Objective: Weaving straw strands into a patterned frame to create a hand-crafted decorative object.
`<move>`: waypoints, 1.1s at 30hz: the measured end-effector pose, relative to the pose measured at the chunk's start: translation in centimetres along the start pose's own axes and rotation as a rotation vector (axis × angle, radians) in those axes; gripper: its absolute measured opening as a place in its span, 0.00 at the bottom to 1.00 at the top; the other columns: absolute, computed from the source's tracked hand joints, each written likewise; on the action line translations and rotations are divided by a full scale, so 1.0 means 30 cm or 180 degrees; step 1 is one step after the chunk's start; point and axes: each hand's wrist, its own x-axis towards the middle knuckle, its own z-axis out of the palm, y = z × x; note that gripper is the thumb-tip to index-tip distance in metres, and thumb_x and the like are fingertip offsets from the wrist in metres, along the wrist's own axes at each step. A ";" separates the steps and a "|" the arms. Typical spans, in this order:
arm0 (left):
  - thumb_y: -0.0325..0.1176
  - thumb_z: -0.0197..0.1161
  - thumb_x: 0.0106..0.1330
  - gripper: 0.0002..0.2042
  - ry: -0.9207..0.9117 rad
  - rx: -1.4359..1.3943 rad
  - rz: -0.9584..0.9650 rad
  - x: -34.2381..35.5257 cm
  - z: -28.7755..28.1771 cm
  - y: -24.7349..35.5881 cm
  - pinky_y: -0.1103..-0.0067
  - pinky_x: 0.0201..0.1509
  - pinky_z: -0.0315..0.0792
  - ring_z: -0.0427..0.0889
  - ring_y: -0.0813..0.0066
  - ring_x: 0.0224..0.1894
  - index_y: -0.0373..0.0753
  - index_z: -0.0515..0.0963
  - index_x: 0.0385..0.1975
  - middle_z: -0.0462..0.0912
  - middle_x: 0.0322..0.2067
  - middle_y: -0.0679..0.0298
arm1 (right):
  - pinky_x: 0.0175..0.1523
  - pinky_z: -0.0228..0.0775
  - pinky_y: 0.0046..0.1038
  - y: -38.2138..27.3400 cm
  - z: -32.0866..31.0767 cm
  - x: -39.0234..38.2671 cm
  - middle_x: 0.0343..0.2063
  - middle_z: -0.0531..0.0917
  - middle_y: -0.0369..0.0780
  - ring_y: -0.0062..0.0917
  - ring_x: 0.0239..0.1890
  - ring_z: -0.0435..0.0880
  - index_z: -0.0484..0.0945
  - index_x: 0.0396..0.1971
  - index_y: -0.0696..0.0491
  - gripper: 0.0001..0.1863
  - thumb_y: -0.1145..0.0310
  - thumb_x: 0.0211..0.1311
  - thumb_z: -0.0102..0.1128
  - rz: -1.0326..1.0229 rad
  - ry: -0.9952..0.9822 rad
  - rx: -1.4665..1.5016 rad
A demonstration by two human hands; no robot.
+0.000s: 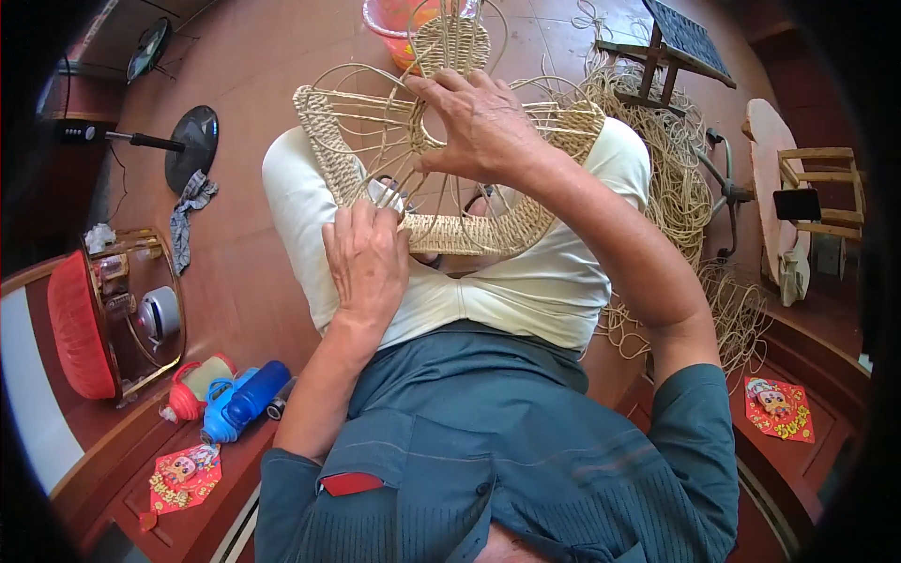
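Observation:
Across my lap lies a woven straw-cord piece (pixel 455 235), with a thick braided rim, thin spokes running to a middle ring, and a small round woven part standing at its far end. My left hand (pixel 366 263) is closed over the near left corner of the rim, its fingertips pressed on the cords there. Over the middle ring reaches my right hand (pixel 479 127), thumb and forefinger apart around the ring and gripping it. The palm side of both hands is hidden, so any single strand in them cannot be made out.
A large heap of loose straw cord (pixel 671 178) covers the floor at right, beside a dark-topped stool (pixel 690 42). A pink basin (pixel 389 23) stands behind the weaving. At left are a fan base (pixel 192 150), a grey cloth (pixel 192 216) and a blue bottle (pixel 258 392).

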 end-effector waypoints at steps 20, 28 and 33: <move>0.30 0.65 0.65 0.03 -0.0008 0.0903 0.0806 0.062 -0.022 0.035 0.66 0.42 0.74 0.80 0.60 0.36 0.41 0.79 0.30 0.76 0.32 0.61 | 0.78 0.65 0.49 0.021 -0.025 0.024 0.71 0.77 0.46 0.47 0.74 0.73 0.68 0.79 0.49 0.54 0.45 0.51 0.77 0.0087 -0.0435 0.0058; 0.28 0.62 0.70 0.03 -0.0119 -0.0832 0.0728 0.109 0.092 0.260 0.59 0.40 0.78 0.85 0.50 0.35 0.38 0.79 0.34 0.83 0.32 0.53 | 0.77 0.71 0.44 0.105 -0.047 0.039 0.69 0.79 0.47 0.46 0.69 0.80 0.70 0.78 0.46 0.37 0.64 0.67 0.63 -0.0347 -0.0494 0.0544; 0.27 0.59 0.71 0.03 -0.0425 -0.1402 0.0383 0.126 0.160 0.313 0.53 0.38 0.81 0.88 0.43 0.33 0.35 0.77 0.37 0.86 0.32 0.47 | 0.75 0.74 0.44 0.147 -0.099 0.065 0.67 0.83 0.47 0.45 0.68 0.83 0.77 0.73 0.44 0.31 0.75 0.70 0.57 -0.0551 -0.0490 0.1089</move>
